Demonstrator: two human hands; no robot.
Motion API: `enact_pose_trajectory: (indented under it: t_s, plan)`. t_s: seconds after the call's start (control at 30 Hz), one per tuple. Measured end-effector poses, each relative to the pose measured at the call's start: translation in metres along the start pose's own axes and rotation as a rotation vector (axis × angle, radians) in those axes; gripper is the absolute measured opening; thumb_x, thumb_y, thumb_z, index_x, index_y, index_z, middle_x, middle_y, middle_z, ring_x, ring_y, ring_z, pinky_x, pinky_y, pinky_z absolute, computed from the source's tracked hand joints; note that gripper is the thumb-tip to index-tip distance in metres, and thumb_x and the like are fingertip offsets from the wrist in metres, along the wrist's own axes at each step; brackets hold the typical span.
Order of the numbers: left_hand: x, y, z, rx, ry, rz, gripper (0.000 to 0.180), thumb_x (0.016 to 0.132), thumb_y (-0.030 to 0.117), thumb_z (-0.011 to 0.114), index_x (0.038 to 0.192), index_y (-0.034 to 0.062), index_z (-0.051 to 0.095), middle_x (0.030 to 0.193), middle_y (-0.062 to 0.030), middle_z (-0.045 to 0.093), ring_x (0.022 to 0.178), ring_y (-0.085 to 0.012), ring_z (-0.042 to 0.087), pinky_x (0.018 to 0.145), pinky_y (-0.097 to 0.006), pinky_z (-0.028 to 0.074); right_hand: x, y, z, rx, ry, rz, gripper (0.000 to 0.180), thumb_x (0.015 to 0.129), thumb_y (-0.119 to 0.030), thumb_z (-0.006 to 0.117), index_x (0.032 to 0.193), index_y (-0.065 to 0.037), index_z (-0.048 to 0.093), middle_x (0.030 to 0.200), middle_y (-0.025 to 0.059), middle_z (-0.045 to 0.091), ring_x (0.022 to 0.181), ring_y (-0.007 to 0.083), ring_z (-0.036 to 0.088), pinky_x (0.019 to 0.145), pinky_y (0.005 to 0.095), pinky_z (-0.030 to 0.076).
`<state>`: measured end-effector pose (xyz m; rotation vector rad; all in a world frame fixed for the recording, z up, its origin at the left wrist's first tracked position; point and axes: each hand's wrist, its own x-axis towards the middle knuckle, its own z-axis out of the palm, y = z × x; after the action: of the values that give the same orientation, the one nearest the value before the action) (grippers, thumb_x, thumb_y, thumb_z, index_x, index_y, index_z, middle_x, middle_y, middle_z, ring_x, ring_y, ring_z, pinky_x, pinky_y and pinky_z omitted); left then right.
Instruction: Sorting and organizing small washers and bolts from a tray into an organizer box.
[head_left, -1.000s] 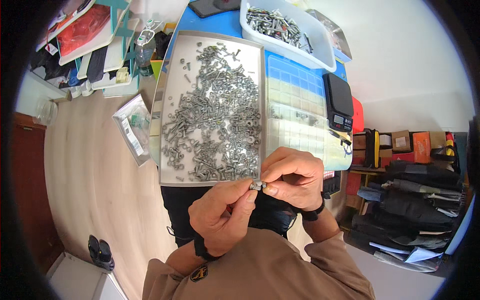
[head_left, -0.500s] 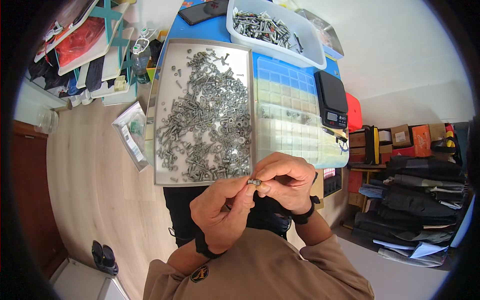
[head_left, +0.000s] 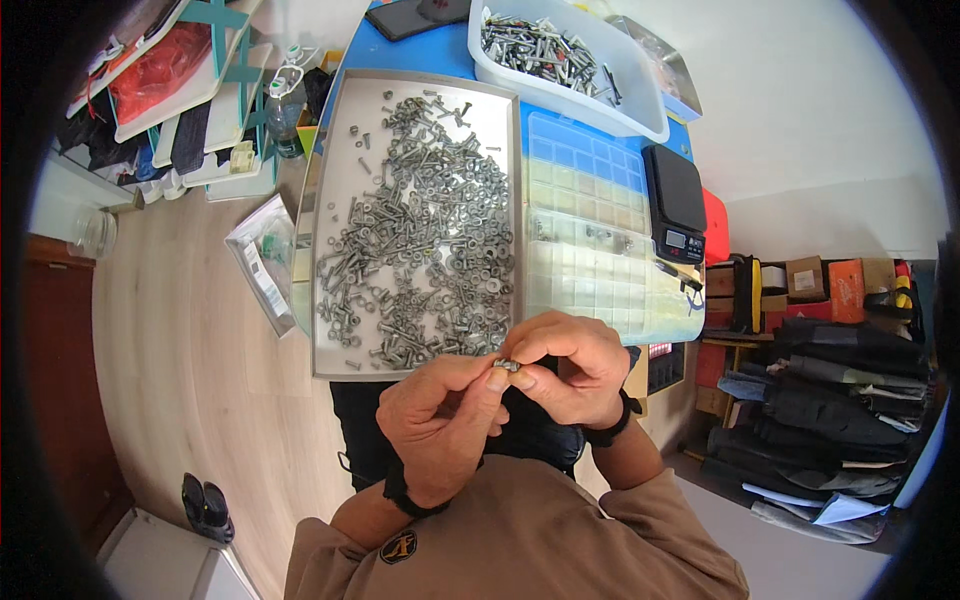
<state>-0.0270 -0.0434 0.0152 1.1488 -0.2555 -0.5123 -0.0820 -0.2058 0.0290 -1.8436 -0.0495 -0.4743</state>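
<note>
Just in front of the tray's near edge, my left hand (head_left: 440,418) and my right hand (head_left: 578,372) meet fingertip to fingertip. Both pinch a small metal bolt (head_left: 508,366), with what looks like a nut on it; the fingertips cover part of it. The shallow grey-rimmed tray (head_left: 345,130) lies beyond my left hand, holding a loose pile of bolts, nuts and washers (head_left: 425,220). Past my right hand lies a clear compartment box (head_left: 590,290) with a few small dark parts in one row.
A white plastic bin (head_left: 640,120) full of screws stands at the back of the blue table (head_left: 440,55). A black digital scale (head_left: 675,190) sits right of the compartment box. Beyond are a shelf rack (head_left: 225,75) at left and folded clothes (head_left: 810,390) at right.
The table and its contents sit slightly farther right in view. Both hands keep their pinch on the bolt, with only small finger shifts.
</note>
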Motion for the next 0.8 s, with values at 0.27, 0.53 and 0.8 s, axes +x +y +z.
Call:
enact_pose_trajectory:
  t_s: [0.27, 0.53, 0.8]
  plan:
    - [-0.001, 0.003, -0.013, -0.004, 0.004, -0.062, 0.009, 0.092, -0.002, 0.067, 0.1, -0.0037, 0.071, 0.081, -0.0085, 0.07, 0.058, -0.0069, 0.063, 0.048, -0.02, 0.049, 0.007, -0.006, 0.004, -0.105, -0.097, -0.024, 0.012, 0.086, -0.005, 0.073, 0.091, -0.002, 0.062, 0.08, 0.0143, 0.069, 0.07, 0.0241, 0.069, 0.063, 0.0318, 0.054]
    - [0.001, 0.008, -0.026, -0.09, 0.128, -0.148, 0.01, 0.094, 0.003, 0.064, 0.099, -0.0053, 0.068, 0.083, -0.0135, 0.072, 0.053, -0.0101, 0.061, 0.044, -0.022, 0.048, 0.045, 0.002, -0.016, -0.588, -0.213, 0.011, 0.018, 0.078, 0.002, 0.075, 0.094, -0.002, 0.066, 0.079, 0.0111, 0.067, 0.061, 0.0227, 0.065, 0.052, 0.0315, 0.049]
    - [0.001, 0.008, -0.04, -0.186, 0.066, -0.225, 0.013, 0.093, 0.0, 0.065, 0.105, -0.0047, 0.069, 0.09, -0.0137, 0.073, 0.06, -0.0093, 0.065, 0.05, -0.022, 0.052, 0.057, 0.001, -0.016, -0.751, -0.278, 0.093, 0.024, 0.076, 0.004, 0.075, 0.098, -0.003, 0.072, 0.085, 0.0109, 0.067, 0.067, 0.0262, 0.067, 0.056, 0.0336, 0.051]
